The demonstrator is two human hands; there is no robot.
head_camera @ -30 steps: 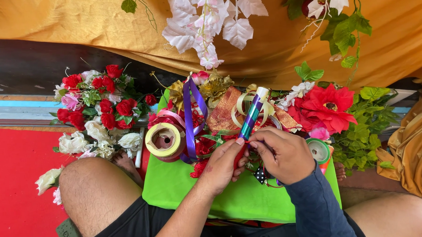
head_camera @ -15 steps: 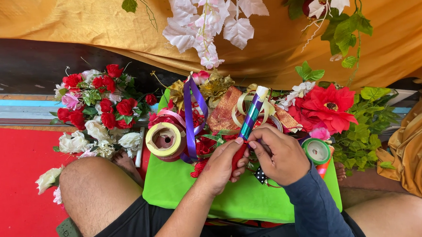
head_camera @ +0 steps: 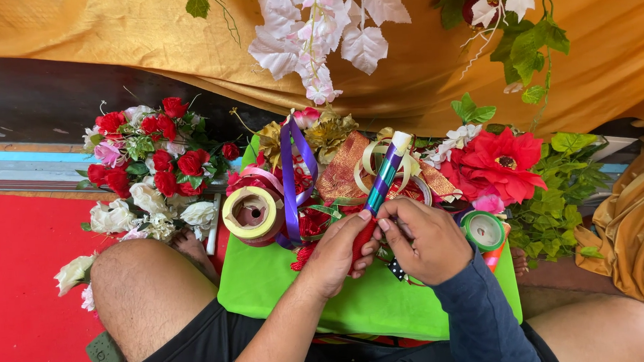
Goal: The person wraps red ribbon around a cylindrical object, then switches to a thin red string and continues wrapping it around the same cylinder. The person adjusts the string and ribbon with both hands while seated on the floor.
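My left hand (head_camera: 337,253) grips the lower, red part of a stick (head_camera: 381,182) wrapped in shiny green and purple foil with a white tip, held slanting up to the right. My right hand (head_camera: 426,238) pinches the stick just beside the left thumb, fingers curled around it. Both hands hover over a bright green board (head_camera: 371,302) resting on my lap. A yellow tape roll (head_camera: 250,214) stands to the left of the hands, and a green tape roll (head_camera: 483,229) lies to the right.
Purple ribbon (head_camera: 290,176), cream ribbon curls and red-gold fabric (head_camera: 350,171) are heaped behind the hands. A bunch of red and white artificial roses (head_camera: 148,174) lies left; a large red flower (head_camera: 501,162) with green leaves right. Orange cloth (head_camera: 149,36) hangs behind, red mat (head_camera: 23,288) on the left.
The hands shifted only slightly on the stick; its tilt and place stay nearly the same.
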